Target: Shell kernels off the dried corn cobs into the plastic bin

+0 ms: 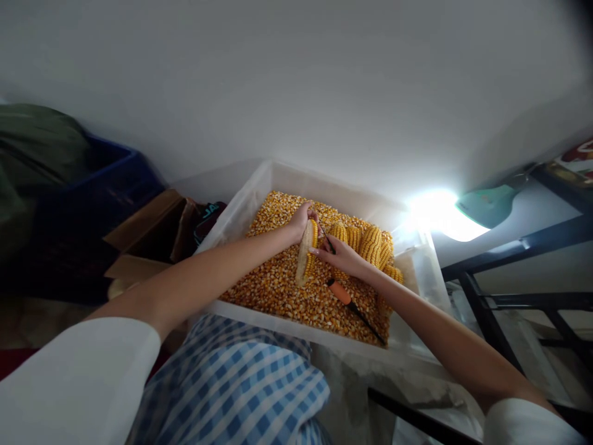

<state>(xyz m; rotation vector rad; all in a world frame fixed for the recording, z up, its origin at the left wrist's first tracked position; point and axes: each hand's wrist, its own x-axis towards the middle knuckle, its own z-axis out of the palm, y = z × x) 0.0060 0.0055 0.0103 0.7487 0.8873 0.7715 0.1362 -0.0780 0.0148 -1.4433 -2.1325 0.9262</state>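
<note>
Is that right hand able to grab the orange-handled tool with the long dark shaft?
Probably yes: the orange-handled tool lies uncovered on loose yellow corn kernels, close to the right hand, though its thin dark tool may need putting down first.

In front of me, a whitish, translucent plastic bin (319, 188) holds a broad bed of loose yellow corn kernels (273, 284). On them lie several kernel-covered cobs (370, 244), toward my right, and an orange-handled tool (340, 292).

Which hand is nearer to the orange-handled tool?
Right. The right hand is just beyond the orange-handled tool; the left hand is farther off, at the far end of the corncob.
</note>
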